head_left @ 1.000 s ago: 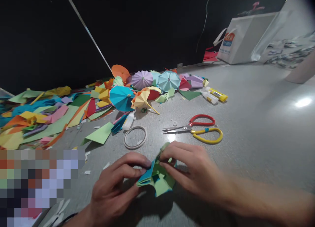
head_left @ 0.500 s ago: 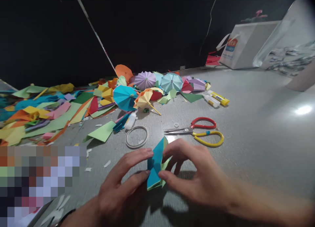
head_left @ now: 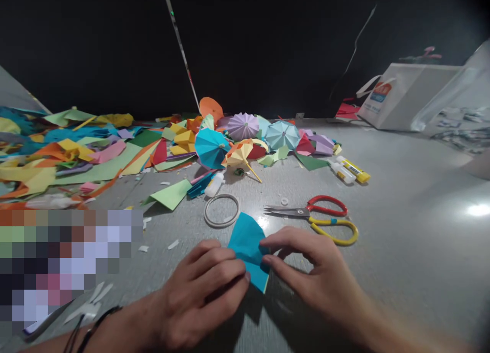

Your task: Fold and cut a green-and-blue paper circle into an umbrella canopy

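A folded piece of blue paper (head_left: 245,243) lies flat on the grey table (head_left: 401,230) near me. My left hand (head_left: 202,291) is curled over its left edge, fingers pressed onto the paper. My right hand (head_left: 310,271) pinches its right edge between thumb and forefinger. Just beyond the paper lie a ring of clear tape (head_left: 221,210) and scissors (head_left: 317,215) with one red and one yellow handle.
Several paper umbrellas (head_left: 245,133) and a heap of coloured paper scraps (head_left: 76,154) cover the far left of the table. Glue sticks (head_left: 350,170) lie right of the umbrellas. A white bag (head_left: 406,95) stands at the far right. A blurred patch fills the lower left.
The folded paper, green and blue and held up loosely a second ago, has been turned and pressed flat with its blue side up. The view has shifted left.
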`<move>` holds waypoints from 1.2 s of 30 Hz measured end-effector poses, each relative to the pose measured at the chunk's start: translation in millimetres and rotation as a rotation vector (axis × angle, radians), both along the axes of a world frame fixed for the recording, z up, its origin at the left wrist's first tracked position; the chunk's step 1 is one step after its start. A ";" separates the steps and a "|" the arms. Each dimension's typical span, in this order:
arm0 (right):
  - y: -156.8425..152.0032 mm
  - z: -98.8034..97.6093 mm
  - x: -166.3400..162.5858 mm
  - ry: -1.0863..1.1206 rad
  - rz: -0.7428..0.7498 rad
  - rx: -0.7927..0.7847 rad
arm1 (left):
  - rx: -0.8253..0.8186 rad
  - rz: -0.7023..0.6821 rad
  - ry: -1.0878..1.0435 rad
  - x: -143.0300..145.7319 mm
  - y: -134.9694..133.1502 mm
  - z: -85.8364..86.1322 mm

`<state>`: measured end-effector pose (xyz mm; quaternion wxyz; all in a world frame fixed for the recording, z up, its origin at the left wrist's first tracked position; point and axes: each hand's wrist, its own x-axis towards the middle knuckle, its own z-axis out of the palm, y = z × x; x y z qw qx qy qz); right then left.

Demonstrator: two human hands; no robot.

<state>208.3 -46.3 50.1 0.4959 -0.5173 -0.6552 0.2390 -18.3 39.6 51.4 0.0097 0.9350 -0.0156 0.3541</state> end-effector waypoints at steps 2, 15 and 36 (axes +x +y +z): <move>0.9 -1.4 1.9 -0.005 0.000 -0.008 | 0.012 -0.011 0.011 2.0 -0.2 -0.1; -0.7 -0.5 3.2 -0.098 0.074 0.175 | 0.005 0.009 0.018 1.5 -2.0 -1.4; -10.7 -16.4 -3.3 -0.342 0.093 0.361 | 0.027 0.121 -0.092 4.5 2.5 -2.7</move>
